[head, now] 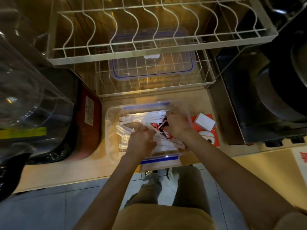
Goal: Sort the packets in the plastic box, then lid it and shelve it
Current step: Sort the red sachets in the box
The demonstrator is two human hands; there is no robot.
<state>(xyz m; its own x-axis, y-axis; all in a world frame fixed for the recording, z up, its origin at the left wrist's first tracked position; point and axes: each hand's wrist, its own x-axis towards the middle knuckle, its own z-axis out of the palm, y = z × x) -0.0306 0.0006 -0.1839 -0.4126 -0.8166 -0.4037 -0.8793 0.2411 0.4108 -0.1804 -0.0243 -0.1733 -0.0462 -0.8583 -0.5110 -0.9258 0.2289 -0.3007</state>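
Observation:
A clear plastic box (111,130) with blue clips stands on the counter in front of me, full of long white packets (127,128) and a few red and black ones (160,126). Both hands are inside it. My left hand (141,141) is curled over a bundle of white packets at the middle. My right hand (178,125) grips packets at the box's right side, next to the red ones. The clear lid (152,70) with a blue seal lies on the lower wire rack behind the box.
A two-tier white wire dish rack (106,58) stands behind the box. A red and black appliance (86,123) sits to the left, a dark stove (259,103) to the right. A white charger (205,121) lies on a red card beside the box.

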